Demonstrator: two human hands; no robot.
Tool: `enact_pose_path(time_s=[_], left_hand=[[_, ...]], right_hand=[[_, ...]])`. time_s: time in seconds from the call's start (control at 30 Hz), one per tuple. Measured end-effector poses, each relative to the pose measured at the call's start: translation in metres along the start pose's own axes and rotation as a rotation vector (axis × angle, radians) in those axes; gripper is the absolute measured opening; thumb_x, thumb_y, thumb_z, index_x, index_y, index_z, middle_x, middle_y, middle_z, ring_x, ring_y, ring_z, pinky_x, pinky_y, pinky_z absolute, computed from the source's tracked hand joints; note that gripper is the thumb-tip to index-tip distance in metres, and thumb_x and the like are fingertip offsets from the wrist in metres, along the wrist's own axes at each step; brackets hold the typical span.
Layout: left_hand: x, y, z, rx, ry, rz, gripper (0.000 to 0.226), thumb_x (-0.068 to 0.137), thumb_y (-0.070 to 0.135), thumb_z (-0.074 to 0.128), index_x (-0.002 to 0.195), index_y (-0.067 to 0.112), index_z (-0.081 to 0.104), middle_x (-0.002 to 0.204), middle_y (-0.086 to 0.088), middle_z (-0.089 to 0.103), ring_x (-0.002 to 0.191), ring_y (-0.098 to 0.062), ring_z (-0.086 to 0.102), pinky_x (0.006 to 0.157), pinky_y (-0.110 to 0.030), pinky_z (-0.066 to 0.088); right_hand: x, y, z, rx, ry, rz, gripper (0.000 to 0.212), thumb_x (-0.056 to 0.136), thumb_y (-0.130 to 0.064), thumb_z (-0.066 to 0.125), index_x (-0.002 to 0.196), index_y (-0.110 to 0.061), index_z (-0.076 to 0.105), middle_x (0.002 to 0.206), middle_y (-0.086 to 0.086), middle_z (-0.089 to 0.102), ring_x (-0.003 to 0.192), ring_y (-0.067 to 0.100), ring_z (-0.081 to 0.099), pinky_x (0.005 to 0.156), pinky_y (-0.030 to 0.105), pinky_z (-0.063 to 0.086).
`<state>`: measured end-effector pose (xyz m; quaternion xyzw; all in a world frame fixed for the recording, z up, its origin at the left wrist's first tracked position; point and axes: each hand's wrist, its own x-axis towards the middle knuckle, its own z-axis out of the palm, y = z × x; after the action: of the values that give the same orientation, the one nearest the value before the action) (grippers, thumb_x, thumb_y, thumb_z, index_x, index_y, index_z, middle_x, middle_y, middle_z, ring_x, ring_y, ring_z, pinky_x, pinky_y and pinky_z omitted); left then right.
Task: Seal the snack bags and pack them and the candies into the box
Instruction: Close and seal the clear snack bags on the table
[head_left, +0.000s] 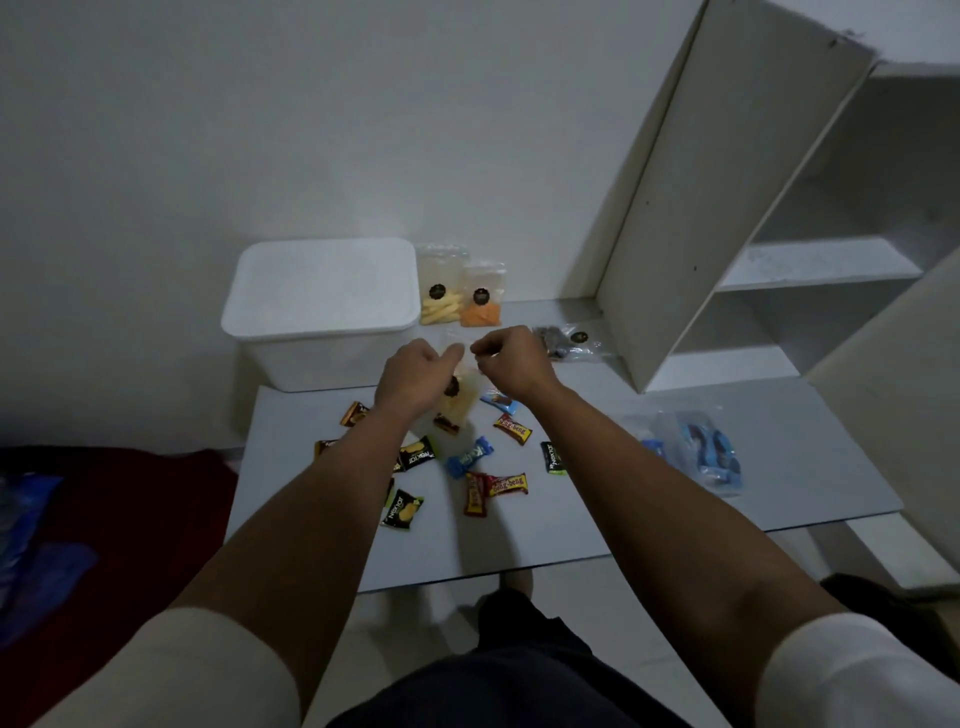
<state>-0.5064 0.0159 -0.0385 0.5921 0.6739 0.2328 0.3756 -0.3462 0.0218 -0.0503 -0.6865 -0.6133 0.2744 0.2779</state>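
Both forearms reaching up mid-frame, left hand (415, 371) and right hand (511, 358) pinching top of clear snack bag (457, 402) held upright above scattered candies (467, 462), white box (324, 306) upper left, lid on

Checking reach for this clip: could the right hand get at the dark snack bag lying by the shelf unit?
Probably yes: the dark snack bag lies just beyond the right hand, nothing between, though that hand now pinches a clear bag.

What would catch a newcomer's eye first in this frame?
Both hands, left hand and right hand, pinch the top of a clear snack bag above the white board. Bright wrapped candies lie scattered beneath, with a lidded white box behind at left.
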Motion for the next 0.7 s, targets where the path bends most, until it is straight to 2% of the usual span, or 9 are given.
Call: enact_pose_path(time_s=[0.07,0.13,0.17,0.27,0.33,0.4,0.5,0.63,0.7], left_hand=[[-0.004,-0.005,-0.007,-0.146,0.095,0.041,0.023,0.093,0.039,0.057,0.104,0.020,0.061,0.097,0.002,0.063,0.085,-0.013,0.059,0.060,-0.028,0.041],[-0.005,-0.011,-0.012,-0.246,0.077,0.119,0.027,0.094,0.026,0.059,0.120,0.024,0.062,0.112,0.005,0.063,0.099,-0.014,0.059,0.070,-0.026,0.043],[-0.005,-0.013,-0.014,-0.271,0.047,0.155,0.029,0.093,0.024,0.061,0.122,0.025,0.063,0.114,0.006,0.065,0.104,-0.014,0.060,0.077,-0.026,0.046],[-0.007,-0.014,-0.019,-0.352,0.028,0.206,0.016,0.093,0.025,0.068,0.108,0.020,0.069,0.100,0.002,0.073,0.097,-0.014,0.066,0.088,-0.032,0.051],[-0.009,-0.013,-0.020,-0.398,0.039,0.217,0.011,0.095,0.022,0.067,0.097,0.012,0.069,0.095,-0.003,0.075,0.093,-0.017,0.069,0.092,-0.034,0.053],[-0.012,-0.011,-0.022,-0.430,0.017,0.221,0.014,0.098,0.019,0.063,0.094,0.005,0.066,0.092,-0.006,0.075,0.086,-0.015,0.070,0.085,-0.030,0.054],[-0.017,-0.007,-0.023,-0.473,-0.007,0.224,0.012,0.101,0.014,0.059,0.094,0.004,0.062,0.090,-0.010,0.073,0.075,-0.012,0.066,0.074,-0.025,0.051],[-0.020,-0.005,-0.024,-0.488,-0.044,0.167,0.019,0.102,0.017,0.057,0.099,0.000,0.065,0.089,-0.012,0.073,0.071,-0.013,0.064,0.070,-0.024,0.052],[-0.019,-0.007,-0.022,-0.480,-0.078,0.157,0.020,0.101,0.019,0.058,0.095,0.004,0.070,0.085,-0.008,0.074,0.068,-0.012,0.062,0.073,-0.029,0.053]], right_hand=[[-0.002,-0.004,-0.008,0.067,-0.029,-0.018,0.020,0.088,-0.008,0.067,0.102,-0.013,0.080,0.107,0.005,0.077,0.100,0.020,0.071,0.093,0.040,0.058],[-0.006,-0.009,-0.017,0.138,-0.064,-0.046,0.014,0.089,-0.012,0.069,0.096,-0.010,0.081,0.100,0.006,0.078,0.093,0.020,0.072,0.088,0.042,0.060],[-0.008,-0.012,-0.022,0.184,-0.083,-0.058,0.014,0.090,-0.015,0.069,0.093,-0.008,0.081,0.096,0.007,0.078,0.091,0.021,0.073,0.084,0.042,0.061],[-0.017,-0.021,-0.036,0.365,-0.138,-0.021,0.021,0.094,-0.020,0.065,0.095,-0.005,0.080,0.092,0.009,0.078,0.089,0.022,0.075,0.070,0.032,0.061],[-0.022,-0.024,-0.044,0.467,-0.168,0.023,0.028,0.095,-0.026,0.067,0.098,0.000,0.076,0.093,0.010,0.078,0.089,0.023,0.076,0.072,0.032,0.060],[-0.024,-0.024,-0.048,0.485,-0.186,0.013,0.032,0.092,-0.026,0.073,0.101,0.005,0.069,0.095,0.016,0.077,0.089,0.025,0.077,0.072,0.034,0.059],[-0.027,-0.024,-0.054,0.513,-0.218,0.024,0.033,0.087,-0.012,0.078,0.113,0.002,0.061,0.099,0.020,0.076,0.083,0.024,0.077,0.068,0.032,0.058],[-0.029,-0.020,-0.060,0.536,-0.304,0.094,0.026,0.089,-0.010,0.075,0.114,-0.003,0.069,0.098,0.011,0.077,0.087,0.019,0.075,0.086,0.040,0.058],[-0.029,-0.018,-0.060,0.536,-0.333,0.106,0.025,0.089,-0.010,0.075,0.112,-0.004,0.070,0.099,0.010,0.077,0.091,0.020,0.075,0.091,0.043,0.056]])
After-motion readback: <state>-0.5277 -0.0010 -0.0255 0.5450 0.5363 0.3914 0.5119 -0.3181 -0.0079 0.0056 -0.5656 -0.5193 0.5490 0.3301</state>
